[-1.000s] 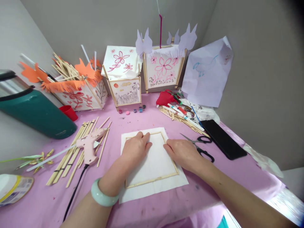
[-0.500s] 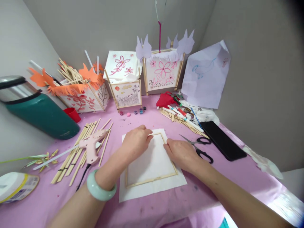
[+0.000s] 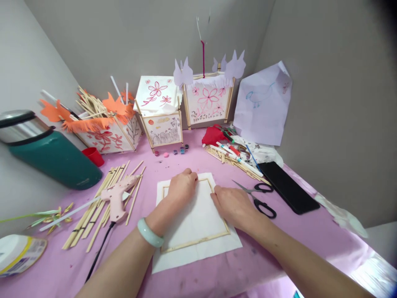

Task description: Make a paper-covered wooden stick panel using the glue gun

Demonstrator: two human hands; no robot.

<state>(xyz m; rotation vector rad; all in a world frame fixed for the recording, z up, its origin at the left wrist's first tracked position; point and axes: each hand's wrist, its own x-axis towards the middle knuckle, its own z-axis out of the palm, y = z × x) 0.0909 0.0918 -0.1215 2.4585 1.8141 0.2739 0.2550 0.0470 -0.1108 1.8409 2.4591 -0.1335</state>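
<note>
A thin square wooden stick frame (image 3: 195, 241) lies flat on a sheet of white paper (image 3: 198, 217) on the pink cloth. My left hand (image 3: 182, 187), with a pale green bangle at the wrist, has its fingers closed at the frame's far edge. At the upper right side, my right hand (image 3: 231, 203) presses its closed fingers on the frame, palm down. Both hands hide parts of the sticks beneath them. Just right of that hand rest scissors (image 3: 262, 203) with black handles, blades parted.
A pink glue gun (image 3: 118, 198) lies on bamboo sticks (image 3: 89, 215) at left, near a teal bottle (image 3: 58, 157) and a white tub (image 3: 18, 254). Decorated paper lanterns (image 3: 163, 128) stand along the back. Markers (image 3: 229, 151) and a black phone (image 3: 288, 188) lie at right.
The whole view has shifted slightly, with the scene sitting lower. My left fingers have drawn in closer together at the far edge. My right hand stays at the frame's right side.
</note>
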